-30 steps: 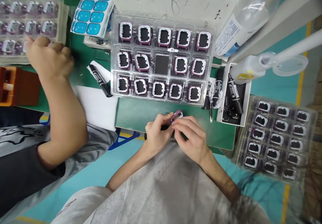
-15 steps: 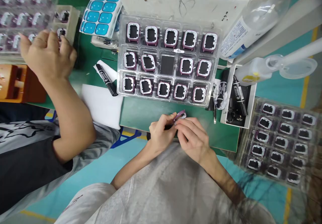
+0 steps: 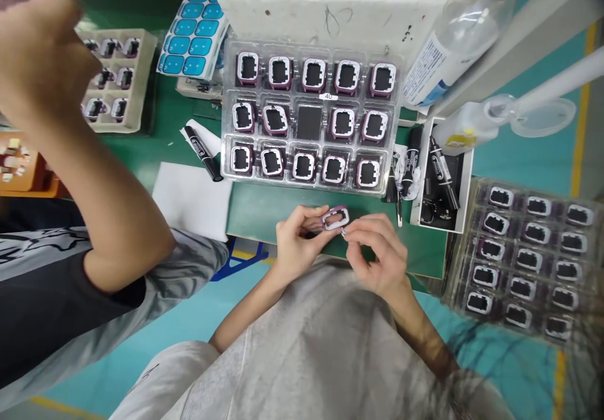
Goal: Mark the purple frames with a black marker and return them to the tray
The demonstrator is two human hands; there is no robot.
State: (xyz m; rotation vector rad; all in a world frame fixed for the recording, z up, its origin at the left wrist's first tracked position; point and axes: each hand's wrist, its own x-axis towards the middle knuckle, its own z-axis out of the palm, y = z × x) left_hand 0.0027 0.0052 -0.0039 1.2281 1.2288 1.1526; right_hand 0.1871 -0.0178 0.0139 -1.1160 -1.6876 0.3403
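My left hand [image 3: 298, 239] grips a purple watch case frame with a white inner rim [image 3: 336, 210] by its left side, fingers behind and thumb below. The frame is tilted, its opening facing up. Close to its lower right corner, my right hand [image 3: 379, 253] pinches with thumb and index finger. A small whitish bit [image 3: 343, 231] shows at those fingertips; I cannot make out what it is. Beyond my hands lies a clear tray [image 3: 309, 184] of similar frames in rows, with one pocket in the middle row holding no frame.
A co-worker's arm [image 3: 117, 193] reaches across on the left, by a beige tray [image 3: 150, 80]. A marker [image 3: 202, 153] lies on white paper. To the right are a box of markers [image 3: 465, 209], bottles [image 3: 465, 43] and another filled tray [image 3: 455, 263]. Blue stickers [image 3: 195, 27] lie at the back.
The frame in my left hand has turned to show its opening more. My right hand has drawn slightly right, away from it. The co-worker's hand has lifted away with the clear trays at left.
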